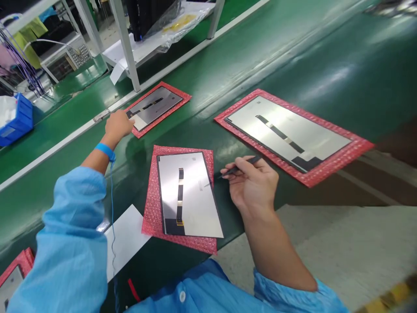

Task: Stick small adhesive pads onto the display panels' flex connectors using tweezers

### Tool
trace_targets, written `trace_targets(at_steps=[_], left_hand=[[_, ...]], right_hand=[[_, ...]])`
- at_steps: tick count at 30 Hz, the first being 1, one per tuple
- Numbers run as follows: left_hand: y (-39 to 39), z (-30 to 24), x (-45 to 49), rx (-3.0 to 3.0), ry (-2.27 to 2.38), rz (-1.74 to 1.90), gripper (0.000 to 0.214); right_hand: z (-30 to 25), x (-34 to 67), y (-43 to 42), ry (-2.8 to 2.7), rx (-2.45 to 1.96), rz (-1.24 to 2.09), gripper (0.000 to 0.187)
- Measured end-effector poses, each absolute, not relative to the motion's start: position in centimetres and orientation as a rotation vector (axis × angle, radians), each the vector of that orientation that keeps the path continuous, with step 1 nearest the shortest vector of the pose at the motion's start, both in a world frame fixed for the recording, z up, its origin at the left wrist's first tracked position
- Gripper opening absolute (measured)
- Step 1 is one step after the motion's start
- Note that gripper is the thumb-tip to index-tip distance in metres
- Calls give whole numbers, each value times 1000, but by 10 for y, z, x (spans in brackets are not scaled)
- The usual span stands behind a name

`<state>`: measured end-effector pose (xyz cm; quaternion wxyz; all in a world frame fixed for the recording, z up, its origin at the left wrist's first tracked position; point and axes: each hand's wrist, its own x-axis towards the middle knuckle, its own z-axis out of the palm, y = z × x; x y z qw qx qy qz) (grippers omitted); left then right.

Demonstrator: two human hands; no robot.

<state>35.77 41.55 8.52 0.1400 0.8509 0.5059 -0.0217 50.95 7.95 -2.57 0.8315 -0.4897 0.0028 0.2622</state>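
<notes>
My left hand (119, 127), with a blue wrist strap (106, 151), reaches to the near left corner of the far display panel (159, 107). Its fingers are closed at that edge, partly hidden from me. This panel lies on red bubble wrap (182, 98). In my right hand (254, 182) are slim black tweezers (232, 171), tip pointing left. Just left of the tip, another display panel (198, 195) lies silver back up, slightly askew on red bubble wrap (150, 204). A dark flex strip (180, 191) runs along its back.
A third display panel (312, 130) on red bubble wrap lies right on the green conveyor belt (202, 117). White paper (127, 239) sits beside the middle panel. A metal rail (58, 154) and shelf post (125, 48) border the far side. A blue bin (19, 121) stands left.
</notes>
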Motion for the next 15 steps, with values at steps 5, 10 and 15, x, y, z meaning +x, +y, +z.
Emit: trace_targets(at_steps=[5, 10, 15], left_hand=[[488, 59, 413, 2532, 1512, -70, 48], [525, 61, 424, 2471, 1510, -283, 41], [520, 71, 409, 2346, 1511, -322, 35]], right_hand=[[-20, 504, 81, -37, -1063, 533, 41], [-19, 504, 84, -36, -1077, 527, 41], [-19, 506, 87, -34, -1071, 518, 39]])
